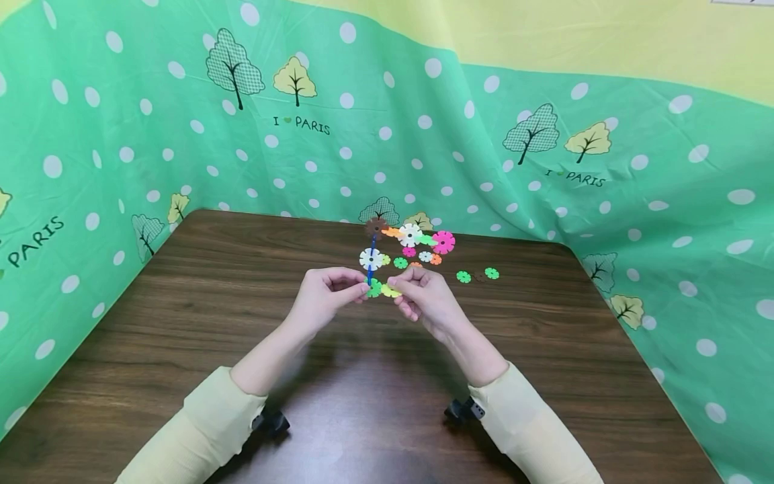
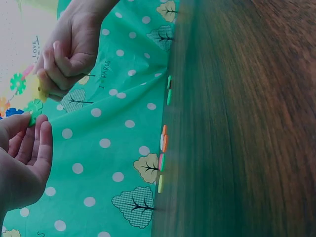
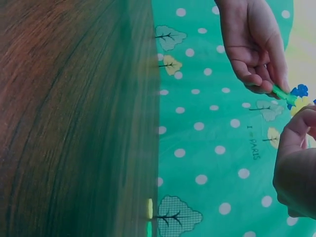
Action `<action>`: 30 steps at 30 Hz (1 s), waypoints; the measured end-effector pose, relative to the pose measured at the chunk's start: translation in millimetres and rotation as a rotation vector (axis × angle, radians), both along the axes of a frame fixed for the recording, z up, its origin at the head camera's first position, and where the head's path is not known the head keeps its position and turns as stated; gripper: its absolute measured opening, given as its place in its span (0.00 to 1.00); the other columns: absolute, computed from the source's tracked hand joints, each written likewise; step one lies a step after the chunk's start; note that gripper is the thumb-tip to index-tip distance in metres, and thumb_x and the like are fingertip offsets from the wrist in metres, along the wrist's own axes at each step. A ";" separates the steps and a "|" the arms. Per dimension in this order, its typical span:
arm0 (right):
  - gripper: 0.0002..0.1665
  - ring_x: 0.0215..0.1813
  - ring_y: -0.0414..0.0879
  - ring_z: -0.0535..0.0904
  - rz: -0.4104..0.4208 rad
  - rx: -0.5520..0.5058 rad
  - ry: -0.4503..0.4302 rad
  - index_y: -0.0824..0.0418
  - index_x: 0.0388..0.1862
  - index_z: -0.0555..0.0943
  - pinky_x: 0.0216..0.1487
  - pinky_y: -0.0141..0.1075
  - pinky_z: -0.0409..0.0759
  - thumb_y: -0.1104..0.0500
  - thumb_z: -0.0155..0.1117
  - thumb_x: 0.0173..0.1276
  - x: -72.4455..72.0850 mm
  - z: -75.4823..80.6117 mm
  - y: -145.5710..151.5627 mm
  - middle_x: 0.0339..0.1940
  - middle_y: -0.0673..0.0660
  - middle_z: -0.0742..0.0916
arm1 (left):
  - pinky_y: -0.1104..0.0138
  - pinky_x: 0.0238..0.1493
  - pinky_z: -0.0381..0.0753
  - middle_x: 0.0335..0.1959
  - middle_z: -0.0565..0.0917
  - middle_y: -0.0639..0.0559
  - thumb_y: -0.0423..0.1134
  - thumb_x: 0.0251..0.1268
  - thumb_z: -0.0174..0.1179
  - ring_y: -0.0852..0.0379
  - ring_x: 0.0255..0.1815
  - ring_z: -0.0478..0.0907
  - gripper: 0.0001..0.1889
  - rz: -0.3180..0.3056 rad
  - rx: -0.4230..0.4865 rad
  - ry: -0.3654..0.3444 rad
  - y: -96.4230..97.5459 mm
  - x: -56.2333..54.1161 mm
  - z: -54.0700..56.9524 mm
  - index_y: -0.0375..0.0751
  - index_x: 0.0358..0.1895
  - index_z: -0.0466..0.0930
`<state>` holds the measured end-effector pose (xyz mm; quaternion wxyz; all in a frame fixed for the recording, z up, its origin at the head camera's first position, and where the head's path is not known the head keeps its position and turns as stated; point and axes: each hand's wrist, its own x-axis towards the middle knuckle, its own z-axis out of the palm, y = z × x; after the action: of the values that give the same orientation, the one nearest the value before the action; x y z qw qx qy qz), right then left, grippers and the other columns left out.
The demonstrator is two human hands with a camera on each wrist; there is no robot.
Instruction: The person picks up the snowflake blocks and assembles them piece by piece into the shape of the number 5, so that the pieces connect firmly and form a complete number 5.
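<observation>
Your hands meet above the middle of the table (image 1: 181,323), just nearer you than the scattered heap of loose flower discs (image 1: 417,245). Your left hand (image 1: 323,296) pinches the green disc (image 1: 374,288), which carries a blue stick (image 1: 371,259) rising from it. Your right hand (image 1: 423,296) pinches the yellow disc (image 1: 390,291), touching the green disc's right edge.

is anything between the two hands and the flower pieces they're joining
Nothing visible. The left hand already pinches the green piece and the right hand pinches the yellow piece; the two pieces meet above the table.
</observation>
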<state>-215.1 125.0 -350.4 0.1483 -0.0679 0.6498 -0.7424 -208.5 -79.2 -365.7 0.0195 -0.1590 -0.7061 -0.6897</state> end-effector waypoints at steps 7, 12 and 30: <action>0.11 0.22 0.42 0.78 0.062 -0.022 0.152 0.69 0.43 0.79 0.25 0.29 0.79 0.62 0.63 0.65 2.8 -5.5 2.5 0.27 0.56 0.84 | 0.58 0.38 0.84 0.30 0.86 0.40 0.32 0.58 0.65 0.53 0.28 0.84 0.08 0.019 0.003 -0.018 -0.1 4.8 5.8 0.29 0.37 0.83; 0.17 0.26 0.44 0.80 0.082 0.071 0.298 0.71 0.49 0.79 0.30 0.36 0.83 0.63 0.65 0.63 2.2 -7.8 7.5 0.28 0.58 0.85 | 0.60 0.38 0.85 0.30 0.86 0.42 0.32 0.58 0.65 0.53 0.29 0.84 0.08 0.017 0.047 -0.026 -1.7 1.1 -0.2 0.29 0.38 0.83; 0.18 0.29 0.46 0.84 0.009 0.121 0.433 0.72 0.47 0.81 0.42 0.46 0.84 0.58 0.65 0.64 2.1 -9.8 5.9 0.30 0.63 0.87 | 0.62 0.37 0.85 0.25 0.85 0.51 0.28 0.57 0.65 0.59 0.25 0.83 0.10 0.019 0.166 -0.049 4.1 1.5 0.7 0.22 0.38 0.81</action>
<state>-212.9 130.9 -360.2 0.0126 -0.2194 0.7095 -0.6696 -207.0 -75.1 -365.0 0.0219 -0.1329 -0.6483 -0.7493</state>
